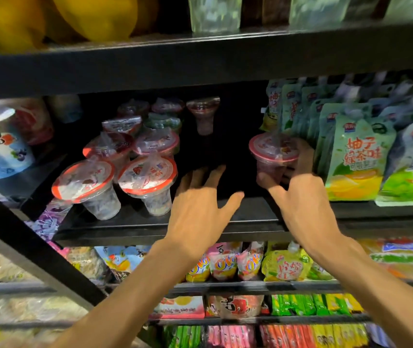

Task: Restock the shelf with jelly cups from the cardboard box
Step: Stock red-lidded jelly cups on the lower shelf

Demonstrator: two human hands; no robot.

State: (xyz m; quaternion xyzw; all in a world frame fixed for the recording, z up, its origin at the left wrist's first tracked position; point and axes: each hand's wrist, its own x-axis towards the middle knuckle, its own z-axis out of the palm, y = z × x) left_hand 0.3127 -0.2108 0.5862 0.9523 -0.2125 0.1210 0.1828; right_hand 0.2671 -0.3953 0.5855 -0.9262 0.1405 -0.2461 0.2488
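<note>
My right hand (300, 187) grips a red-lidded jelly cup (273, 151) and holds it upright over the right part of the black shelf (150, 222), next to the green pouches. My left hand (200, 204) reaches into the dark gap in the middle of the shelf with fingers spread, holding nothing. Several jelly cups (147, 174) with red-rimmed lids stand in rows on the left part of the same shelf. One more cup (203, 114) stands alone at the back. The cardboard box is out of view.
Green drink pouches (356, 156) fill the shelf to the right of the held cup. A white and blue tub (2, 146) lies at the left. A slanted black strut (37, 249) crosses the lower left. Snack packs (225, 264) fill the shelves below; yellow bags (50, 16) sit above.
</note>
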